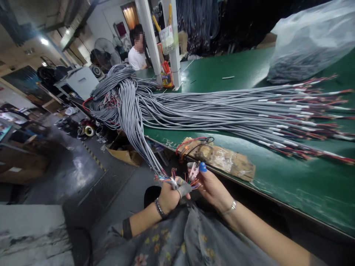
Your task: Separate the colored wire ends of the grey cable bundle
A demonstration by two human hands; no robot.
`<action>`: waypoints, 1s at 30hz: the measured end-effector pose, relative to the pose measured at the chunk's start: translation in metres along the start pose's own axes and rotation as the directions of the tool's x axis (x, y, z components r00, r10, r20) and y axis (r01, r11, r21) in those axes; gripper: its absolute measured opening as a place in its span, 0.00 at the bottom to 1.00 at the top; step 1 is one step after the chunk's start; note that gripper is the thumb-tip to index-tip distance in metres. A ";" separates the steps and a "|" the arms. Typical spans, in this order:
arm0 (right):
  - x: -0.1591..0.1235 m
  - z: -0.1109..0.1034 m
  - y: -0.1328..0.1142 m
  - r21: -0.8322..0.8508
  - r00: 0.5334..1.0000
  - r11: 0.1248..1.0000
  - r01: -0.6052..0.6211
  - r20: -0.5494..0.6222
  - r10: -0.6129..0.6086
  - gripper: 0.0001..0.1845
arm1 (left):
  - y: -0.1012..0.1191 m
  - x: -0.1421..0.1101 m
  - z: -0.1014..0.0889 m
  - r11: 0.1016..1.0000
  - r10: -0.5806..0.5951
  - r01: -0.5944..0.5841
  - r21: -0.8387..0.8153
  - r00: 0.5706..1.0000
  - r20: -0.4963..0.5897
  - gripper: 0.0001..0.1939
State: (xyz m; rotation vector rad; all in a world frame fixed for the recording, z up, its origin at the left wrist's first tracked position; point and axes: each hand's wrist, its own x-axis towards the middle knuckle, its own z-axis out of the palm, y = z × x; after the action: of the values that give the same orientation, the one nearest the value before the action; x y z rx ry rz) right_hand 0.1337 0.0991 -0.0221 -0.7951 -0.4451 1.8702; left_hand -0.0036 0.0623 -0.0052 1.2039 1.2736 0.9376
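My left hand [169, 196] is closed around the end of a grey cable, with grey coverings on its thumb and finger. Thin coloured wires [194, 184] fan out of that grip toward my right hand. Beside it, more stripped cable ends [163, 178] hang from the bundle. My right hand [213, 187], a blue cover on its thumb, pinches a small pale pink clip-like tool [194, 170] just above the wires. Whether the tool touches a wire I cannot tell. The large bundle of grey cables [130, 107] drapes over the table edge down to my left hand.
Long grey cables [210, 111] with stripped ends lie across the green table [305, 195]. A worn wooden board [222, 160] sits at its near edge. Behind are a white post [174, 44], a plastic bag [313, 44] and a seated person [137, 55]. A cardboard box [124, 153] stands below.
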 end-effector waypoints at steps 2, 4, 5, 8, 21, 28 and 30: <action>0.000 0.000 0.000 0.001 1.000 1.000 0.006 0.016 -0.006 0.26 | -0.001 0.000 0.000 1.000 0.003 -0.003 0.016 1.000 0.002 0.21; -0.001 0.000 0.001 -0.001 1.000 1.000 0.015 0.027 -0.015 0.24 | -0.001 0.000 0.000 1.000 0.001 -0.002 0.028 1.000 0.006 0.22; -0.001 -0.001 0.001 0.002 0.999 1.000 0.016 0.029 -0.016 0.24 | 0.000 0.000 0.000 1.000 -0.001 0.001 0.030 1.000 0.005 0.22; -0.003 -0.002 0.000 0.022 0.999 1.000 -0.009 0.039 0.009 0.26 | 0.006 -0.004 0.000 1.000 -0.001 0.001 0.028 1.000 0.001 0.23; -0.011 -0.002 -0.008 -0.030 0.996 0.998 0.060 0.066 -0.058 0.19 | 0.014 -0.014 -0.005 0.999 0.034 -0.033 0.017 0.999 -0.030 0.23; -0.014 0.004 -0.014 -0.083 0.994 0.994 0.066 0.094 -0.058 0.20 | 0.001 -0.005 0.000 0.999 0.049 -0.048 0.016 0.997 -0.066 0.21; -0.015 0.005 -0.015 -0.075 0.995 0.996 0.053 0.091 -0.046 0.19 | 0.000 -0.005 -0.001 0.999 0.046 -0.045 0.004 0.996 -0.071 0.21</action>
State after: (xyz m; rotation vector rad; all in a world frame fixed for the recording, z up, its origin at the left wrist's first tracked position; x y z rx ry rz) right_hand 0.1444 0.0922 -0.0048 -0.7467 -0.5918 1.8569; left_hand -0.0048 0.0575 -0.0045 1.2147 1.3079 1.0202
